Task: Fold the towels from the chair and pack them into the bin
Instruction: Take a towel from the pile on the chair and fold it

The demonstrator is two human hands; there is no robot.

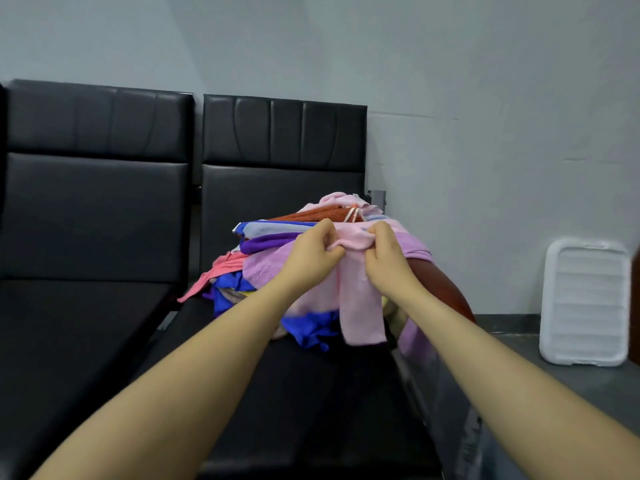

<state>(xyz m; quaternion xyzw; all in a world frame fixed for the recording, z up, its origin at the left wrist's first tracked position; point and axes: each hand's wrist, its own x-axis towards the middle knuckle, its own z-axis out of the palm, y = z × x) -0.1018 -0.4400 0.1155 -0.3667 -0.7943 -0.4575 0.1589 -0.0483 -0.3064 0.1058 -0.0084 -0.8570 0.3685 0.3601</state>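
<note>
Left hand (317,249) and right hand (384,252) both pinch one pink towel (360,299); the big pile (273,237) behind them waits unfolded; no bin seen.

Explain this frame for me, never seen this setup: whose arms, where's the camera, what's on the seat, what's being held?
No robot here: a person works with bare hands, and the single camera sits on their head, looking forward and down. The left hand and right hand both pinch the top edge of a light pink towel, which hangs down in front of a mixed pile of coloured towels. The pile lies on the right-hand black chair; another black seat stands to its left. A white plastic lid or tray leans on the wall at right.
</note>
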